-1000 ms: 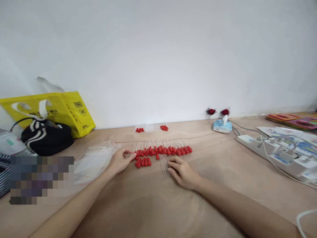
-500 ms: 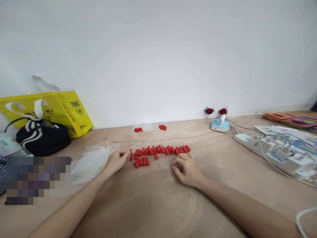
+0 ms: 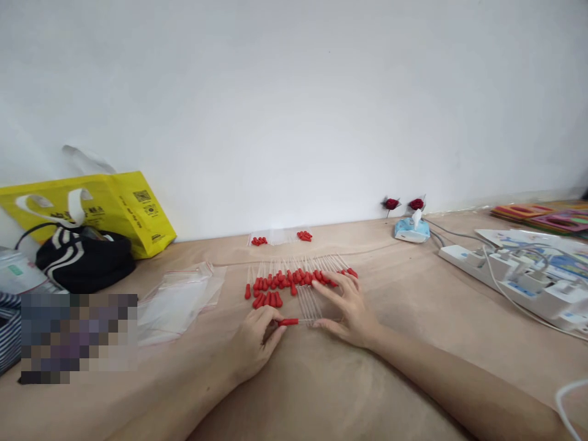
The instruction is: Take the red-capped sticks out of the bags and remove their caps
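Low over the table's middle, my left hand (image 3: 260, 340) pinches the red rubber bulb of a dropper (image 3: 289, 321), its thin clear tube pointing right. My right hand (image 3: 349, 309) is spread, its thumb close to the far end of that tube; whether they touch I cannot tell. Under its fingers lies a bundle of bare clear tubes (image 3: 309, 301). Behind them runs a row of assembled droppers (image 3: 287, 278), red bulbs towards me, partly covered by my right fingers. Several loose red bulbs (image 3: 267, 300) lie in front of the row.
A clear bag (image 3: 280, 236) with red bulbs rests against the wall. Empty-looking plastic bags (image 3: 172, 303) lie left, near a black pouch (image 3: 87, 260) and yellow tote bag (image 3: 138, 211). At right are a tissue pack (image 3: 412, 231) and a power strip (image 3: 505, 272) with cables.
My left hand has come from the row's left end towards me and right, with a dropper now in its pinch. My right hand's fingers have spread from a loose curl.
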Demonstrator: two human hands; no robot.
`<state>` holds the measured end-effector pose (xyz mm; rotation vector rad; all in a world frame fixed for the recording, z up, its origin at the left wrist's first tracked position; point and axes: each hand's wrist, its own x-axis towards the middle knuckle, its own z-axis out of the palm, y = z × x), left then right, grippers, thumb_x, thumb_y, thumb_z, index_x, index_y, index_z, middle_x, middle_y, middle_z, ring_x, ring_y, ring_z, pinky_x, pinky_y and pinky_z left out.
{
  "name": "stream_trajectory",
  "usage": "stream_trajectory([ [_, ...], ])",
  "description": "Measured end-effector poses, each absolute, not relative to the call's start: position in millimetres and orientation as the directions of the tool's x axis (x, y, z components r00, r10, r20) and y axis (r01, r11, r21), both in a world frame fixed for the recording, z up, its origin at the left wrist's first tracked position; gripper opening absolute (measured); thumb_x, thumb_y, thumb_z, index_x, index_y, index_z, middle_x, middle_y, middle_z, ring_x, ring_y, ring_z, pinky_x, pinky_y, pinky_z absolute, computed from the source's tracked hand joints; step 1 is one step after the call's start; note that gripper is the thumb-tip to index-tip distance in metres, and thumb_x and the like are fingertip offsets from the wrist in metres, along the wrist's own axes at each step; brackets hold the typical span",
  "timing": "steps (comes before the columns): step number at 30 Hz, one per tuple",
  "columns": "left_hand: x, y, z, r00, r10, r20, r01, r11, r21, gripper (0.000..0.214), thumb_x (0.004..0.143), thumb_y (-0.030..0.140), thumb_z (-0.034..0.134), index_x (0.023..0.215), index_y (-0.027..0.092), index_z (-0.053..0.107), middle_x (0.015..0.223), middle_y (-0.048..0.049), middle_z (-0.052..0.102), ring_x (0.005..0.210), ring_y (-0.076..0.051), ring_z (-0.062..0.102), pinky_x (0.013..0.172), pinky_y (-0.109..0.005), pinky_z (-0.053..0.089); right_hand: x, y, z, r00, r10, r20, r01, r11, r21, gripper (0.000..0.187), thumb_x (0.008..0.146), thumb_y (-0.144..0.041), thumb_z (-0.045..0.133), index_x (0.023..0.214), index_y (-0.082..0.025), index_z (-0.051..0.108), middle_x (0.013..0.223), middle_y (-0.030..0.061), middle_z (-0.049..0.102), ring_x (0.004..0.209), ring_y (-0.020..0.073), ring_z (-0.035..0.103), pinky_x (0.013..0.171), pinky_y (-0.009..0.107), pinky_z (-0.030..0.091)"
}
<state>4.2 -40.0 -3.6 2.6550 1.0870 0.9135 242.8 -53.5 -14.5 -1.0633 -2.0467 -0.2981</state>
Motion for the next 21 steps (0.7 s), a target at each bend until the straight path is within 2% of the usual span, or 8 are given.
stream_trajectory([
  [4, 4.1, -40.3, -5.7, 0.585, 0.614, 0.530, 0.564, -0.777, 0.278, 0.004, 0.081, 0.021, 0.047, 0.081, 0.018, 0.050, 0.078, -0.0028, 0.057, 0.074, -0.015, 0.054, 0.067, -0.028, 0.045, 229.8, -52.9, -14.7, -0.400, 0.539, 0.741, 0.740, 0.667, -0.085, 0.030, 0.078, -0.044, 0.055, 0.104, -0.030, 0.058, 0.116, 0.0044, 0.054, 0.108, 0.0222, 0.045, 0.097, 0.049, 0.017],
  [8, 5.3, -41.9, -2.0, 0.592, 0.595, 0.543, 0.556, -0.790, 0.260, 0.004, 0.081, 0.021, 0.047, 0.079, 0.018, 0.049, 0.077, -0.0029, 0.058, 0.073, -0.015, 0.055, 0.067, -0.028, 0.045, 220.6, -49.7, -16.9, -0.405, 0.510, 0.759, 0.690, 0.715, -0.112, 0.013, 0.080, -0.032, 0.055, 0.089, -0.030, 0.064, 0.090, -0.0036, 0.065, 0.097, 0.0165, 0.052, 0.100, 0.048, 0.008],
  [11, 9.0, -42.3, -0.4, 0.596, 0.586, 0.549, 0.561, -0.793, 0.237, 0.008, 0.081, 0.022, 0.048, 0.086, 0.018, 0.052, 0.081, -0.0042, 0.060, 0.079, -0.017, 0.055, 0.071, -0.030, 0.046, 219.4, -48.9, -18.0, -0.402, 0.494, 0.771, 0.667, 0.735, -0.123, 0.013, 0.080, -0.025, 0.054, 0.089, -0.028, 0.064, 0.073, -0.0051, 0.066, 0.090, 0.0155, 0.054, 0.101, 0.049, 0.006],
  [15, 14.4, -38.3, -2.8, 0.633, 0.533, 0.561, 0.556, -0.818, 0.149, 0.026, 0.081, 0.027, 0.050, 0.106, 0.019, 0.054, 0.101, -0.0073, 0.062, 0.096, -0.020, 0.054, 0.083, -0.036, 0.044, 219.2, -50.6, -17.4, -0.407, 0.476, 0.780, 0.665, 0.740, -0.105, 0.013, 0.081, -0.025, 0.053, 0.088, -0.026, 0.064, 0.065, -0.0043, 0.065, 0.088, 0.0160, 0.055, 0.101, 0.050, 0.007],
  [21, 16.6, -34.1, -7.5, 0.645, 0.465, 0.607, 0.530, -0.844, 0.083, 0.020, 0.086, 0.023, 0.043, 0.092, 0.019, 0.062, 0.094, -0.0056, 0.067, 0.093, -0.018, 0.058, 0.082, -0.037, 0.045, 215.7, -53.5, -13.2, -0.462, 0.510, 0.726, 0.668, 0.738, -0.093, 0.016, 0.082, -0.030, 0.052, 0.092, -0.026, 0.063, 0.068, -0.0011, 0.067, 0.090, 0.0183, 0.055, 0.098, 0.052, 0.013],
])
